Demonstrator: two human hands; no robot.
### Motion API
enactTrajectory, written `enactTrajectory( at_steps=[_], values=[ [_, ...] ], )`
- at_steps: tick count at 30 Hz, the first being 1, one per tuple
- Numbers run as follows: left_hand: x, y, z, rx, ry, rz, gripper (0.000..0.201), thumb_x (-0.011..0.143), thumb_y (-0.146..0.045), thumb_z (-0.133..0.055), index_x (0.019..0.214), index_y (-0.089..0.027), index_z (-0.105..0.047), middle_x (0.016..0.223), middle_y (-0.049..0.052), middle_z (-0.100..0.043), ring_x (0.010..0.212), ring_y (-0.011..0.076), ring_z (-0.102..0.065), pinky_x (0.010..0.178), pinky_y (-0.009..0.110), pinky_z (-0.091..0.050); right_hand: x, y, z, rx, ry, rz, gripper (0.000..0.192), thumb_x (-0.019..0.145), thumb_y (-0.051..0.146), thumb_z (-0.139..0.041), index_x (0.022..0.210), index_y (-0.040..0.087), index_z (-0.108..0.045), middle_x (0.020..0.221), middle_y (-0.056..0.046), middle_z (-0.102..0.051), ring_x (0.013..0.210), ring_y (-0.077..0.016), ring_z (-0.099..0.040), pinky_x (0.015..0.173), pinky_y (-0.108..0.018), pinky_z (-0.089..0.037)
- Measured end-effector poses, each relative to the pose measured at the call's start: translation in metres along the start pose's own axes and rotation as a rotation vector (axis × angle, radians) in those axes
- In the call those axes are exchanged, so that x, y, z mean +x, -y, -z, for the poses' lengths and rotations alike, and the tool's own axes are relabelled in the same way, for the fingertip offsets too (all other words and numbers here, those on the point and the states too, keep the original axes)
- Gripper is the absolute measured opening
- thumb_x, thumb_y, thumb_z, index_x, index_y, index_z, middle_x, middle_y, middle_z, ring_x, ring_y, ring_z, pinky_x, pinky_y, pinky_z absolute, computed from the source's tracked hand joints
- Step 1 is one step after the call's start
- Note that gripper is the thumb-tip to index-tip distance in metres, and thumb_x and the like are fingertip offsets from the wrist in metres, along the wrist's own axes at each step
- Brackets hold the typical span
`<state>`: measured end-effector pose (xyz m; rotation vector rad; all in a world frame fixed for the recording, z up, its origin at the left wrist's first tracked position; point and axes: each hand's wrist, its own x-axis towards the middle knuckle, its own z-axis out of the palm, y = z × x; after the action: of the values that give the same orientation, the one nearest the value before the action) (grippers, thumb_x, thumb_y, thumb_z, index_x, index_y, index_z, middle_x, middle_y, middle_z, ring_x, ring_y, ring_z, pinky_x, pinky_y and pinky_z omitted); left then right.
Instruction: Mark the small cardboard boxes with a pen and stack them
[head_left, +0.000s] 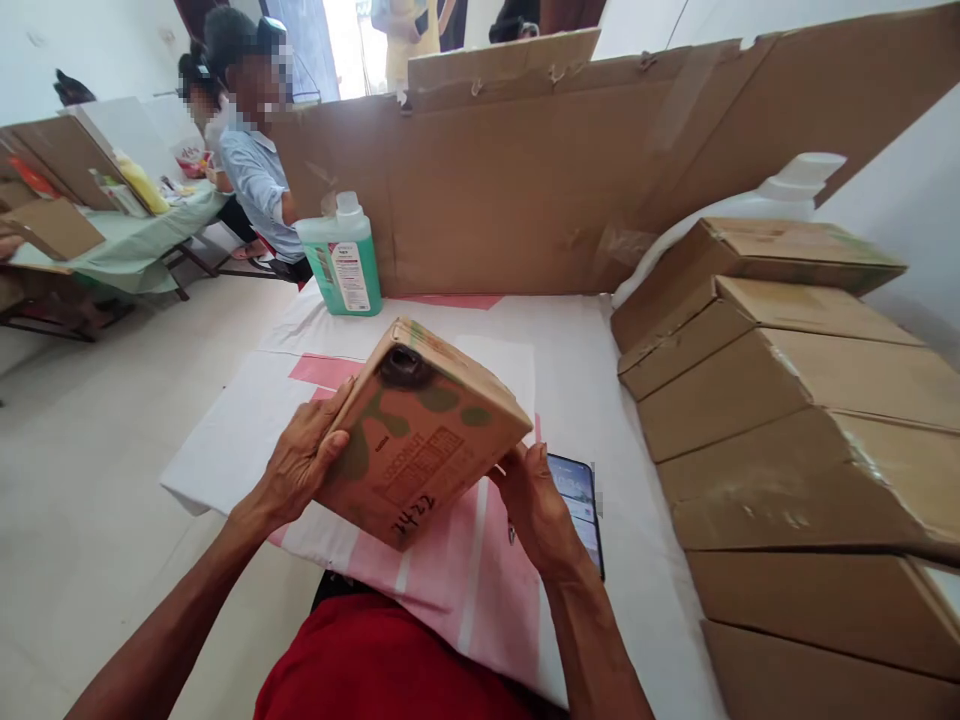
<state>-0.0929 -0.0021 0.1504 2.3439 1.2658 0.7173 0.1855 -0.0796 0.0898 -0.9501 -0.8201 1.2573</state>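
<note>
A brown cardboard box (420, 440) with green blotches, printed lettering and handwritten black digits is held tilted above the table. Around its left edge, my left hand (304, 455) is closed, thumb on the printed face and fingers behind. My right hand (536, 505) grips the lower right corner, its fingertips partly hidden by the box. A round black-rimmed hole (405, 367) shows near the box's upper corner. Beside my right hand lies a smartphone (581, 505) with its screen lit, partly covered by the hand.
A bottle of green liquid (343, 262) stands at the table's back left. Behind it rises a large cardboard panel (510, 200). Several stacked cardboard boxes (750, 480) line the right side, a white-capped jug (795, 185) behind them. People sit at the left, near another table (150, 235).
</note>
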Motion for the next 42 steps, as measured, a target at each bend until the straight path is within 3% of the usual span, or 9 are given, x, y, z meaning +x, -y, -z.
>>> enactTrajectory(
  at_steps=[5,10,16,21,25,29,33,37,42],
  values=[
    [-0.005,-0.017,-0.012,-0.197,-0.029,0.205,0.066,0.105,-0.061,-0.025,0.148,-0.022,-0.056,0.138,0.010,-0.066,0.126,0.0297,-0.058,0.109,0.043,-0.045,-0.002,0.000,-0.003,-0.253,-0.053,0.071,0.053,0.098,0.061,-0.053,0.143,0.032,-0.060,0.137,-0.008,-0.064,0.126,-0.0283,-0.059,0.104,-0.044,-0.051],
    [-0.018,-0.029,-0.016,-0.264,0.044,0.337,0.062,0.105,-0.060,-0.026,0.144,-0.025,-0.060,0.147,0.006,-0.062,0.130,0.0310,-0.059,0.108,0.042,-0.047,-0.010,0.002,-0.001,-0.421,-0.089,0.039,0.054,0.097,0.062,-0.054,0.139,0.028,-0.063,0.123,-0.008,-0.065,0.115,-0.0273,-0.061,0.097,-0.041,-0.053],
    [-0.031,-0.018,-0.030,-0.387,0.320,0.461,0.056,0.101,-0.060,-0.044,0.140,-0.026,-0.063,0.127,0.009,-0.074,0.104,0.0326,-0.072,0.085,0.040,-0.057,-0.008,-0.024,0.010,-0.619,-0.117,-0.069,0.058,0.100,0.068,-0.040,0.109,0.024,-0.076,0.092,-0.007,-0.071,0.090,-0.0277,-0.063,0.085,-0.042,-0.053],
    [-0.024,-0.006,-0.026,-0.427,0.431,0.517,0.065,0.098,-0.065,-0.047,0.149,-0.026,-0.054,0.127,0.012,-0.073,0.105,0.0338,-0.070,0.089,0.045,-0.057,-0.010,-0.028,0.007,-0.642,-0.129,-0.045,0.059,0.103,0.064,-0.034,0.124,0.023,-0.071,0.116,-0.010,-0.074,0.109,-0.0295,-0.063,0.098,-0.045,-0.049],
    [0.005,0.017,-0.035,-0.452,0.260,0.557,0.086,0.091,-0.069,-0.055,0.160,-0.021,-0.037,0.145,0.018,-0.059,0.125,0.0396,-0.061,0.104,0.056,-0.050,-0.020,-0.023,0.001,-0.788,-0.141,-0.005,0.056,0.108,0.055,-0.027,0.125,0.023,-0.070,0.117,-0.009,-0.074,0.109,-0.0247,-0.065,0.100,-0.039,-0.049],
    [0.035,0.034,-0.064,-0.835,0.157,0.463,0.091,0.085,-0.058,-0.070,0.162,-0.032,-0.029,0.168,0.011,-0.034,0.149,0.0409,-0.039,0.117,0.053,-0.041,-0.030,-0.020,0.006,-1.007,-0.222,-0.101,0.049,0.109,0.045,-0.029,0.117,0.019,-0.070,0.110,-0.010,-0.075,0.098,-0.0225,-0.070,0.087,-0.032,-0.054],
    [0.050,0.025,-0.082,-1.202,0.172,0.509,0.087,0.081,-0.045,-0.075,0.158,-0.033,-0.037,0.151,0.010,-0.055,0.125,0.0384,-0.064,0.101,0.048,-0.055,-0.025,-0.017,0.017,-1.271,-0.392,-0.308,0.028,0.102,0.023,-0.046,0.107,0.010,-0.069,0.108,-0.023,-0.073,0.099,-0.0331,-0.071,0.085,-0.041,-0.050],
    [0.053,0.013,-0.087,-1.346,0.085,0.518,0.080,0.077,-0.039,-0.077,0.150,-0.024,-0.049,0.133,0.010,-0.068,0.113,0.0353,-0.069,0.095,0.043,-0.057,-0.010,-0.023,0.020,-1.416,-0.399,-0.487,0.020,0.096,0.013,-0.053,0.100,0.005,-0.071,0.099,-0.030,-0.073,0.090,-0.0375,-0.073,0.073,-0.040,-0.047],
    [0.049,0.015,-0.092,-1.376,0.055,0.517,0.074,0.076,-0.038,-0.077,0.144,-0.023,-0.053,0.128,0.010,-0.070,0.112,0.0337,-0.069,0.088,0.037,-0.057,-0.005,-0.021,0.030,-1.396,-0.380,-0.463,0.015,0.090,0.012,-0.059,0.079,0.014,-0.069,0.081,-0.017,-0.076,0.080,-0.0287,-0.074,0.066,-0.032,-0.045]
  ],
)
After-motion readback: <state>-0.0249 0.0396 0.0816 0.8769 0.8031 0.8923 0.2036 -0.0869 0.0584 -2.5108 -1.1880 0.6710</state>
